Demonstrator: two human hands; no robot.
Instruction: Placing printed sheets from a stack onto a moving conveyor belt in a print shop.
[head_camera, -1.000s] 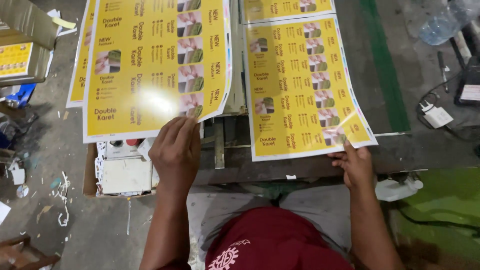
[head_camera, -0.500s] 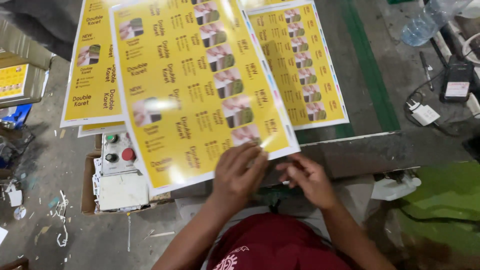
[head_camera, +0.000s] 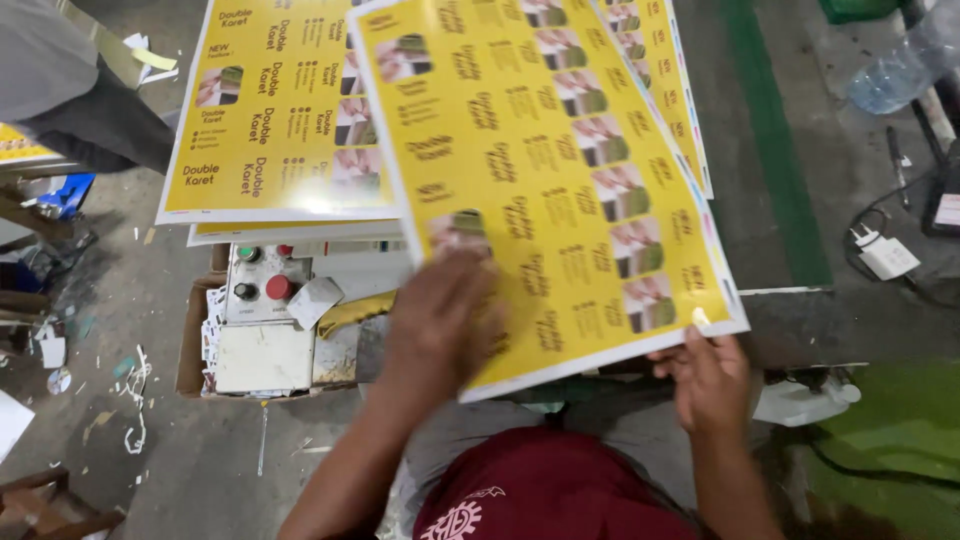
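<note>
While left hand (head_camera: 440, 320) presses flat, right hand (head_camera: 705, 375) fingers pinch the corner of large yellow printed label sheet (head_camera: 550, 170); matching yellow sheet stack (head_camera: 270, 120) behind-left.

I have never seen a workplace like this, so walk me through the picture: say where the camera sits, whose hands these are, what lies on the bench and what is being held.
The picture comes from a camera worn on a person's head, looking down at their own two bare hands; the dark red shirt at the bottom is theirs. The left hand lies flat on top of a large yellow printed sheet, which carries rows of small product labels. The right hand pinches that sheet's near right corner. The sheet lies askew over the bench. To the left is a stack of similar yellow sheets, and another sheet shows at the right. Below the stack is a control box with green, black and red buttons. A plastic bottle and a white charger lie at the right.
</note>
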